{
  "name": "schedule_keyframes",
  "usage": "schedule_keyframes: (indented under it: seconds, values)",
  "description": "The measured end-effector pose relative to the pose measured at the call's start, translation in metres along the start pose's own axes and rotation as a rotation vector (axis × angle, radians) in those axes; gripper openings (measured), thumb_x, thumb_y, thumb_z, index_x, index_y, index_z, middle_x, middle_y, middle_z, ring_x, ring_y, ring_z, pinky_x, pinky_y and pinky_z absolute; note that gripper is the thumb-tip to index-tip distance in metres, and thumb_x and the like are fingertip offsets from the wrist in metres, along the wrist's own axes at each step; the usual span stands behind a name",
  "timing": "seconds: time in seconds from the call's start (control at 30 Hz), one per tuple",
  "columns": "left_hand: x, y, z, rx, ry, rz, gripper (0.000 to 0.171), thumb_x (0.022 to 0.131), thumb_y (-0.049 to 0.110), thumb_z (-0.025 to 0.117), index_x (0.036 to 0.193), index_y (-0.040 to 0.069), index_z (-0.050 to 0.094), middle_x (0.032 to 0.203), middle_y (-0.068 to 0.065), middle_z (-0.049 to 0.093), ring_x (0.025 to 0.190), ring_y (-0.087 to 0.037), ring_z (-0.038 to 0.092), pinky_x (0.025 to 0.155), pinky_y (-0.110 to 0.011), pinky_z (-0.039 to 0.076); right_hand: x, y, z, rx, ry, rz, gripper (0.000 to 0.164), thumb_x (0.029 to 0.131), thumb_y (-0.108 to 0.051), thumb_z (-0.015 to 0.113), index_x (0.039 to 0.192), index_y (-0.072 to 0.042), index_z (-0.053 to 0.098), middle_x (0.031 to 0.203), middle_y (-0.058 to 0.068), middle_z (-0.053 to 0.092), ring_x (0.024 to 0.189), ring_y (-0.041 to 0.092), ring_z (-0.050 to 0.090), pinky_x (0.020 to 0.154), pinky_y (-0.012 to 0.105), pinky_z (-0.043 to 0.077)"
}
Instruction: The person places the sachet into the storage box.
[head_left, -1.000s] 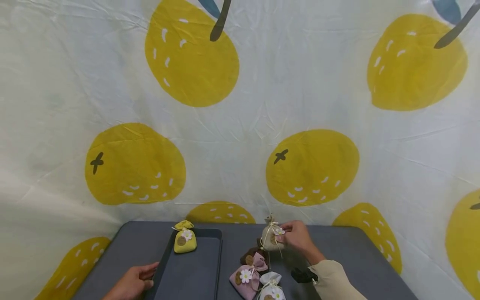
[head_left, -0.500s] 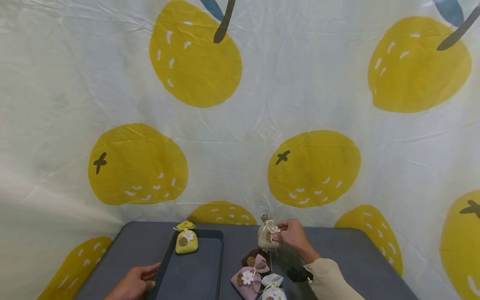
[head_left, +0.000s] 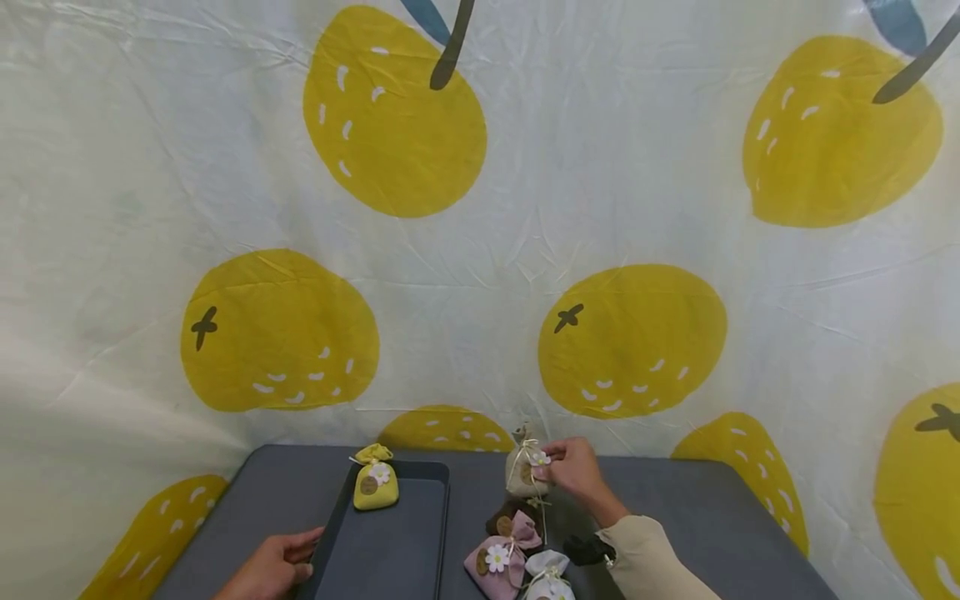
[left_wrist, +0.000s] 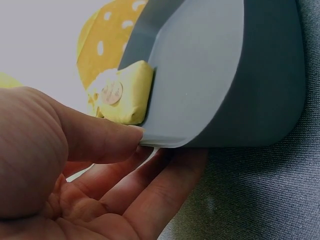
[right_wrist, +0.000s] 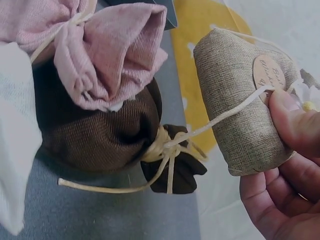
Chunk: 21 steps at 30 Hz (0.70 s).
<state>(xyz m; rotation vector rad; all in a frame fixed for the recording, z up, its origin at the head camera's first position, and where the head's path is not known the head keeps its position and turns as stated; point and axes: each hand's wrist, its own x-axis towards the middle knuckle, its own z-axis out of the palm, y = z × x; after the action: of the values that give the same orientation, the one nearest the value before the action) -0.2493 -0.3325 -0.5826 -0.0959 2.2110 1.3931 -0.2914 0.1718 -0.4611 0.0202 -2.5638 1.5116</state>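
Beige bag (right_wrist: 237,134): coarse weave, round tag (right_wrist: 268,73), white flower (head_left: 540,458), pale cord (head_left: 527,446). Right hand (head_left: 577,472) pinches it; left hand (head_left: 272,565) grips tray (left_wrist: 267,100).

Head view dim; left wrist's backdrop (left_wrist: 37,40) washed out; shadows soft.

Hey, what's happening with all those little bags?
Someone's right hand is holding up a beige bag by its side. Their left hand grips the edge of a tray. One yellow bag sits in the tray. A pink bag, a brown bag and a white bag are bunched together beside it.
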Motion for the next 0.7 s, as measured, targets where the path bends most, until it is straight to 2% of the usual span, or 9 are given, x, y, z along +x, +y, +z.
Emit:
schedule_keyframes:
  seconds: [0.07,0.2,0.3,0.37,0.43,0.7]
  values:
    - [-0.005,0.005,0.002,0.001,0.007,-0.002,0.073,0.081,0.012,0.076,0.146,-0.002,0.045,0.137,-0.032,0.054,0.125,-0.049,0.054,0.087,-0.053,0.057,0.001,-0.001,0.002,-0.002,0.0,0.006,0.029,0.069,0.003,0.082,0.096,0.008,0.074,0.076,0.011,0.072,0.065,0.014,0.063,0.055,0.026,0.052]
    - [-0.035,0.041,0.02,0.059,0.092,-0.034,0.064,0.085,0.003,0.07,0.144,-0.006,0.045,0.137,-0.033,0.054,0.126,-0.049,0.053,0.091,-0.054,0.055,0.003,-0.004,0.007,-0.003,-0.003,-0.006,0.027,0.07,0.001,0.082,0.095,0.007,0.074,0.077,0.011,0.073,0.066,0.015,0.064,0.056,0.027,0.054]
    - [-0.047,0.053,0.024,0.087,0.093,-0.026,0.063,0.086,0.003,0.068,0.144,-0.007,0.044,0.136,-0.034,0.054,0.125,-0.05,0.053,0.091,-0.054,0.055,0.003,-0.007,0.01,0.003,-0.009,-0.016,0.027,0.07,0.001,0.082,0.095,0.006,0.075,0.078,0.012,0.074,0.067,0.015,0.065,0.057,0.027,0.055]
    - [-0.045,0.049,0.02,0.086,0.06,-0.008,0.066,0.086,0.006,0.07,0.145,-0.006,0.044,0.136,-0.034,0.054,0.125,-0.05,0.053,0.09,-0.054,0.056,0.003,-0.01,0.012,0.01,-0.015,-0.022,0.027,0.07,0.0,0.082,0.095,0.006,0.075,0.079,0.013,0.074,0.068,0.015,0.066,0.058,0.028,0.055]
    - [-0.037,0.039,0.013,0.069,0.018,0.012,0.069,0.084,0.01,0.073,0.145,-0.005,0.043,0.137,-0.034,0.053,0.125,-0.051,0.053,0.089,-0.053,0.057,0.002,-0.012,0.014,0.003,-0.021,-0.031,0.028,0.071,0.0,0.083,0.096,0.006,0.074,0.079,0.013,0.074,0.067,0.014,0.065,0.058,0.027,0.055]
    - [-0.002,0.001,0.004,-0.007,0.005,0.003,0.07,0.084,0.009,0.073,0.147,-0.002,0.043,0.138,-0.033,0.053,0.125,-0.052,0.051,0.087,-0.054,0.057,0.003,-0.018,0.023,0.017,-0.034,-0.053,0.025,0.071,-0.001,0.083,0.095,0.005,0.075,0.078,0.013,0.074,0.066,0.014,0.066,0.057,0.027,0.056]
